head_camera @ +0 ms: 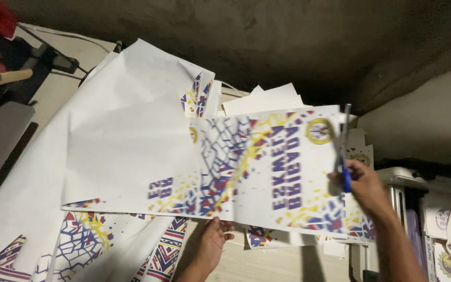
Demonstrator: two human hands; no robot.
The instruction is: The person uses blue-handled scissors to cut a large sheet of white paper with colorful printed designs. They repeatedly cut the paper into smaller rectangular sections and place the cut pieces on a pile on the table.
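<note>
Under the right hand (365, 184), blue-handled scissors (344, 151) on printed sheet (257, 167).

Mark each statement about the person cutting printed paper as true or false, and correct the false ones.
1. The right hand holds blue-handled scissors. True.
2. The scissors cut at the left end of the printed sheet. False: they are at its right end.
3. The left hand grips the sheet's near edge from below. True.
4. The sheet is plain white all over. False: it carries blue, yellow and red print.
5. More printed sheets lie beneath, at lower left. True.
</note>
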